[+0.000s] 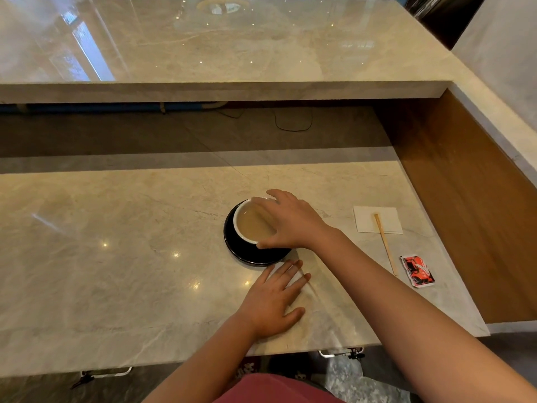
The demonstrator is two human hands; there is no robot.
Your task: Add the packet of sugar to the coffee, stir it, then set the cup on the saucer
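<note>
Packet point(417, 271), red print, writing unreadable.

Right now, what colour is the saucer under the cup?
Black saucer, glossy, clearest in the head view.

A pale beige marble counter point(116, 257) with grey veining fills the lower half of the frame, its polished top dotted with small reflections of ceiling lights. Above it, across the upper part of the frame, a raised marble ledge point(232, 53) of the same stone mirrors a bright window at upper left and a round ceiling fixture at top centre. Between the two levels lies a shadowed recess, where a blue pipe point(87, 107) runs along the left and a thin black cable point(293, 126) loops near the centre. A warm brown wooden panel point(465, 213) closes the right side. Grey mottled stone floor point(348, 379) shows at the bottom edge.
</note>
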